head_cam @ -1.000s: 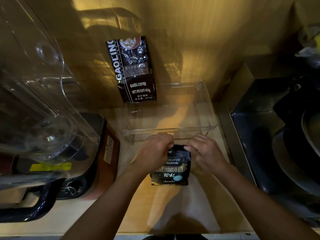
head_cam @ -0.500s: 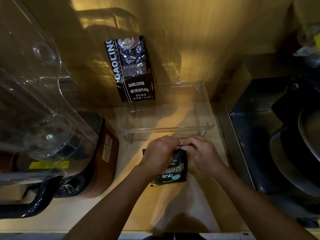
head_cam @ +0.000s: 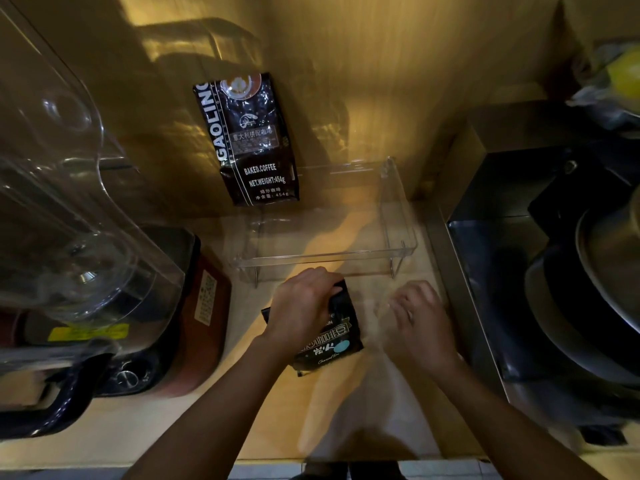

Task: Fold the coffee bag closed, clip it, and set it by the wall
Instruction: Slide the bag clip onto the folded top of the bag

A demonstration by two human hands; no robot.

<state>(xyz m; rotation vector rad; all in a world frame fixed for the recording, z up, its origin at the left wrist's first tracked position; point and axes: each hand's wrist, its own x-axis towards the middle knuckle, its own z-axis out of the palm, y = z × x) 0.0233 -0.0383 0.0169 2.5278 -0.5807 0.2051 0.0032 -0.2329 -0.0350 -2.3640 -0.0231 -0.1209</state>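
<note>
A large clear blender jug [head_cam: 65, 188] fills the left of the view, standing on a dark base with a reddish side. To the right a dark stove with a pan [head_cam: 595, 299] sits in shadow. Between them runs the pale wooden counter [head_cam: 284, 417], lit in warm yellow, and behind it the wall [head_cam: 398, 81], against which a tall black coffee bag marked "BAKED.COFFEE" [head_cam: 252, 140] leans upright. In front of that stands a clear plastic tray [head_cam: 398, 216], raised on thin legs.

The small coffee bag [head_cam: 334, 337] sits on the counter just in front of the tray, tilted, its long axis running from its top edge nearest the tray down toward the person, with the lower end swung slightly left. The left hand [head_cam: 304, 313] is clenched over the bag's top, fingers wrapped on the folded edge, so this hand is the one in contact. The right hand [head_cam: 415, 320] is off the bag, just beside it to the right, fingers loosely spread and holding nothing I can make out; it is somewhat blurred.

No clip is visible on the counter or in either hand. I judge the fold is being pinned by the left hand while the right goes for a clip.
</note>
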